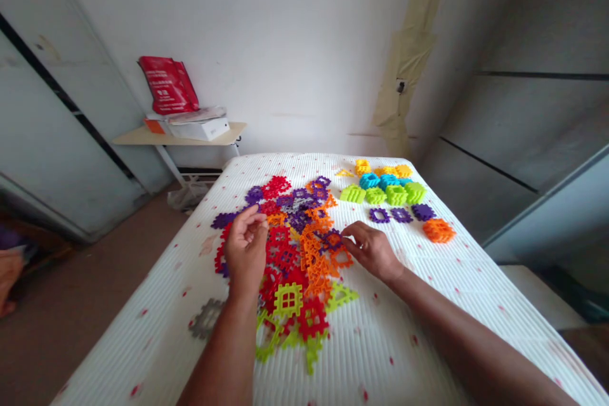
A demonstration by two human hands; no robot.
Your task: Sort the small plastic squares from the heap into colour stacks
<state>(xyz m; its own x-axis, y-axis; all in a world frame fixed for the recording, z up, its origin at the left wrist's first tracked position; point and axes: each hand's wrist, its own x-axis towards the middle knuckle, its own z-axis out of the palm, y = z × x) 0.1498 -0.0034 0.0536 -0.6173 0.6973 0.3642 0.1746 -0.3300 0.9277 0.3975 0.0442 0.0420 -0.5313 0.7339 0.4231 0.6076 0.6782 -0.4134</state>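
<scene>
A pile of flat plastic interlocking tiles (295,247) in red, orange, purple and lime green lies on a white quilted bed (419,304). My left hand (246,247) hovers over the red tiles at the pile's left, fingers curled with thumb near fingertips; I cannot make out anything in it. My right hand (371,248) rests at the pile's right edge, fingertips pinching a purple tile (332,240) next to orange ones. Assembled cubes stand further back: lime green (385,194), blue (379,181), yellow-orange (383,170), one orange cube (438,230), and flat purple squares (402,214).
A grey tile (205,319) lies alone at the bed's left. A small side table (183,136) with a white box and red bag (167,84) stands against the back wall. Brown floor runs along the left. Someone else's hand (7,279) shows at the far left edge.
</scene>
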